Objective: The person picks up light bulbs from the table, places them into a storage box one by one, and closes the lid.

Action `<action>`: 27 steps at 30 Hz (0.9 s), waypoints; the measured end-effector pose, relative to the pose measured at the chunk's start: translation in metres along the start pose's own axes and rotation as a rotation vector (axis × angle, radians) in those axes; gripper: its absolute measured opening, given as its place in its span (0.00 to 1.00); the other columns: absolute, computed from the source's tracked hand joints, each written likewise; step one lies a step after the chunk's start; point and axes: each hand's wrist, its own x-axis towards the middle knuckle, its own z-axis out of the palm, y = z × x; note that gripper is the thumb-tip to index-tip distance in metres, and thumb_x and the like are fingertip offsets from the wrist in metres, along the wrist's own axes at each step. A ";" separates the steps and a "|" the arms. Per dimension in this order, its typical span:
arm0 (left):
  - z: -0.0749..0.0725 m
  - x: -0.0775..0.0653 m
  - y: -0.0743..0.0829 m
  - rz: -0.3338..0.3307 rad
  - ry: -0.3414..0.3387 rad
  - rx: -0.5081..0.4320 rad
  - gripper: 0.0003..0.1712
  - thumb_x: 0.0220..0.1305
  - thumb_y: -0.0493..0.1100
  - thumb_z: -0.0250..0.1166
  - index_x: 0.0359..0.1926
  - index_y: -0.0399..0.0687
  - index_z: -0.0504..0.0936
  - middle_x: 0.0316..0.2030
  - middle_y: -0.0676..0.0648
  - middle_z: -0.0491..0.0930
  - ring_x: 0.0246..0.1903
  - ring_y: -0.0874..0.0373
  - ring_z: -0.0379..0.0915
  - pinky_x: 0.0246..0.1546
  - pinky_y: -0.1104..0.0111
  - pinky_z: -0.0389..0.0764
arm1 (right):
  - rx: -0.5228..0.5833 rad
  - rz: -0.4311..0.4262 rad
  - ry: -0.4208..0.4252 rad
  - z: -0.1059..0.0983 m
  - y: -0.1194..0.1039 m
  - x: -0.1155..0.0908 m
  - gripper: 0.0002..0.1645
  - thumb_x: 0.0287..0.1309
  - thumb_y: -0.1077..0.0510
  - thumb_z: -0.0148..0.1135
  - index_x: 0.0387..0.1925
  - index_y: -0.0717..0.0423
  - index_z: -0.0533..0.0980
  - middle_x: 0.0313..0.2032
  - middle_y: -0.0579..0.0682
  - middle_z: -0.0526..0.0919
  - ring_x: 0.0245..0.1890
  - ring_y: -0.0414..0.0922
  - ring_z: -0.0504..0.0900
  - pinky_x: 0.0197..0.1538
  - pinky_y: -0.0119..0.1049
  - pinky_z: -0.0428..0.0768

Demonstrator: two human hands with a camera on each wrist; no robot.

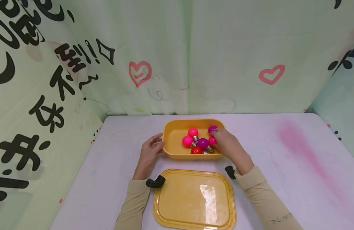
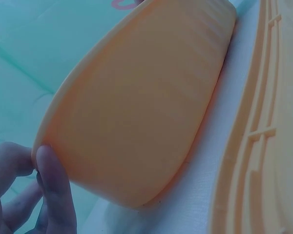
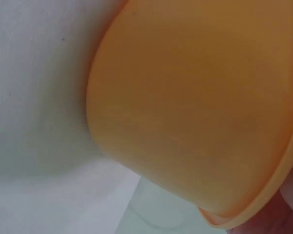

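A yellow plastic box (image 1: 177,156) holds several toy light bulbs with screw bases. Among them are a pink bulb (image 1: 187,141), a purple bulb (image 1: 203,143) and a red bulb (image 1: 196,150). My left hand (image 1: 151,153) pinches the box's left rim, thumb (image 2: 56,190) on the outer wall. My right hand (image 1: 230,147) reaches over the right end of the box, fingers bent down among the bulbs. Right at its fingertips are another pink bulb (image 1: 212,140) and a second purple bulb (image 1: 212,129); I cannot tell whether it grips either.
A flat yellow lid (image 1: 191,198) lies on the white table (image 1: 280,191) in front of the box, between the forearms. Pale green curtains (image 1: 223,48) with black writing and pink hearts hang behind and at the sides. A pink stain (image 1: 303,150) marks the table's right part.
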 end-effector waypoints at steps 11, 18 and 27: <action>0.000 -0.001 0.000 -0.006 0.001 0.010 0.22 0.66 0.36 0.65 0.61 0.44 0.77 0.53 0.40 0.77 0.43 0.53 0.79 0.36 0.73 0.83 | 0.036 -0.046 0.047 0.000 0.002 -0.004 0.23 0.49 0.66 0.75 0.48 0.68 0.79 0.42 0.63 0.79 0.43 0.57 0.78 0.52 0.51 0.82; -0.001 -0.001 0.002 0.011 -0.001 0.018 0.23 0.66 0.36 0.65 0.62 0.42 0.77 0.53 0.39 0.76 0.42 0.54 0.78 0.35 0.74 0.83 | 0.079 -0.048 0.065 -0.006 0.001 -0.010 0.24 0.50 0.65 0.74 0.49 0.69 0.79 0.43 0.62 0.79 0.44 0.56 0.77 0.50 0.49 0.83; -0.007 -0.006 0.003 0.030 0.021 0.098 0.24 0.66 0.39 0.66 0.63 0.40 0.76 0.50 0.40 0.76 0.37 0.55 0.78 0.34 0.70 0.85 | 0.089 -0.054 0.084 -0.020 -0.004 -0.024 0.23 0.52 0.64 0.73 0.48 0.72 0.78 0.41 0.63 0.80 0.41 0.55 0.77 0.46 0.47 0.84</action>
